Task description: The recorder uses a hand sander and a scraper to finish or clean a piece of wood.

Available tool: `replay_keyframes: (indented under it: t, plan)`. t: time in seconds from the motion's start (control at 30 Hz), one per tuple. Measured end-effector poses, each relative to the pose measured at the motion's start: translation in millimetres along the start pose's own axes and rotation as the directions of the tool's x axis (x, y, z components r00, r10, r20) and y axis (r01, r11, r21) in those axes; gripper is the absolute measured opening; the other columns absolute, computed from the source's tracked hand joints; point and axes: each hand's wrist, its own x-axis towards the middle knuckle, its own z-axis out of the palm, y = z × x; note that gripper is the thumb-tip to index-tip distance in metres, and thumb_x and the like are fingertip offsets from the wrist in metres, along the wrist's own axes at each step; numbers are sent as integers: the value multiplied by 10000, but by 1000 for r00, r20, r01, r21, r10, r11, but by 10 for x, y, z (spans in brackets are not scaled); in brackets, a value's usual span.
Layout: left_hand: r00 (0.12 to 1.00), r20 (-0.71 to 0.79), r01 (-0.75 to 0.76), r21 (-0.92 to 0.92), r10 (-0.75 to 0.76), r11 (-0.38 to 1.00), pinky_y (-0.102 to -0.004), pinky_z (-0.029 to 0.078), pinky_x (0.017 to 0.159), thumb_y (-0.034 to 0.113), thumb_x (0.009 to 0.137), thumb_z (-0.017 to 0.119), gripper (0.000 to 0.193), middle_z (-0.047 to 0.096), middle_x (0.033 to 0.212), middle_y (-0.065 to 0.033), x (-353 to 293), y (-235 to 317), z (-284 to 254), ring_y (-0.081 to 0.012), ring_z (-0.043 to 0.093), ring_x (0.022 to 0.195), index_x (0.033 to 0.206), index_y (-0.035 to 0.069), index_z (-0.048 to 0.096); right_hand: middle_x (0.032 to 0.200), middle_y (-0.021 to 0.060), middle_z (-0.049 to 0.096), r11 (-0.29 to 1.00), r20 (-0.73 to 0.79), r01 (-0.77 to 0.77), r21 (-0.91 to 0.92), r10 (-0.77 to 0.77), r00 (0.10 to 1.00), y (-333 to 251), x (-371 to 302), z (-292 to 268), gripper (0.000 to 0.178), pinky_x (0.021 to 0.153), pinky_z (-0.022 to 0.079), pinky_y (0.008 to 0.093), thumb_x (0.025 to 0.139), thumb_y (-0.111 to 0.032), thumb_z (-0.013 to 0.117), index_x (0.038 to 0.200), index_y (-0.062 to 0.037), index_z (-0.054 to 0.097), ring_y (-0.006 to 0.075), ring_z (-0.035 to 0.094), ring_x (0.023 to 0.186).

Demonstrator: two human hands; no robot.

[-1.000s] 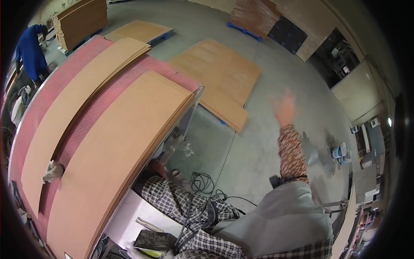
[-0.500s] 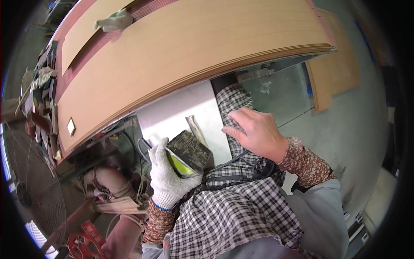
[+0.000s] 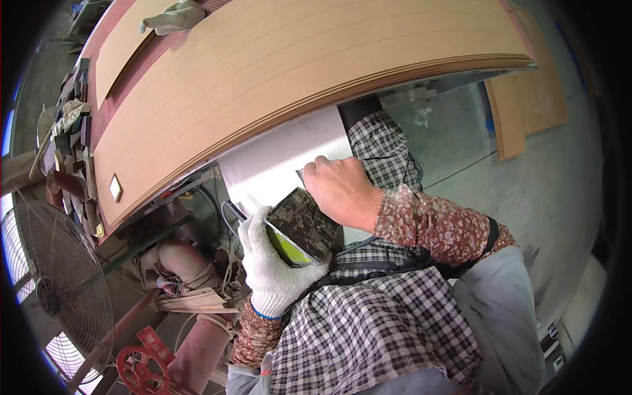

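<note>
My left hand [image 3: 270, 266], in a white knit glove, grips a boxy block [image 3: 304, 227]. The block's upper face is dark and mottled with worn patches, and a bright yellow-green side shows by the glove. My bare right hand [image 3: 339, 189] is closed above the far edge of the block, its fingers curled round a narrow flat strip [image 3: 300, 175]. Only one end of that strip shows past the fingers, so its kind is unclear. Beneath both hands lies a smooth white panel [image 3: 263, 158].
A stack of tan sheets [image 3: 296, 59] covers the bench ahead, with a work glove [image 3: 174, 18] at its far left and a small white diamond-shaped piece [image 3: 116, 188] near its left end. A large fan [image 3: 52, 289], a pipe [image 3: 204, 349] and a red handwheel [image 3: 141, 370] stand left.
My right hand has come down and left, closing on the narrow strip that lay on the white panel. My left hand still holds the block.
</note>
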Motion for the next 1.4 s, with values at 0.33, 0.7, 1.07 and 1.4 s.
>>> replay_keyframes:
  t: [0.33, 0.7, 1.07, 1.4]
  plan:
    - [991, -127, 31, -146, -49, 989, -474, 500, 1042, 352, 523, 1017, 1112, 546, 1252, -201, -135, -136, 55, -392, 590, 1165, 1426, -3, 472, 794, 228, 690, 967, 26, -12, 254, 6, 1000, 100, -85, -107, 110, 624, 555, 482, 890, -53, 603, 893, 53, 634, 367, 725, 706]
    - [995, -99, -8, -46, 3, 999, -499, 500, 1053, 365, 524, 1019, 1159, 521, 1311, -229, -43, -101, 111, -410, 571, 1214, 1472, 28, 445, 845, 283, 685, 627, 176, -319, 711, 281, 943, -83, -667, -223, 188, 752, 537, 543, 1009, -134, 584, 994, 53, 588, 475, 689, 813]
    - [994, -47, 98, -68, -101, 993, -475, 484, 1090, 319, 530, 1022, 1190, 489, 1344, -213, -60, -98, 155, -390, 560, 1252, 1496, 14, 397, 750, 243, 603, 598, 191, -356, 718, 323, 927, -219, -887, -144, 235, 618, 474, 482, 1073, -153, 567, 923, 25, 534, 422, 626, 680]
    - [973, -181, 110, -188, -144, 976, -452, 501, 1045, 329, 484, 1029, 1198, 537, 1296, -171, -155, -173, 349, -354, 605, 1180, 1471, 17, 427, 764, 224, 616, 593, 263, -425, 684, 342, 902, -216, -887, -182, 265, 643, 487, 519, 1066, -167, 560, 878, 20, 555, 435, 626, 679]
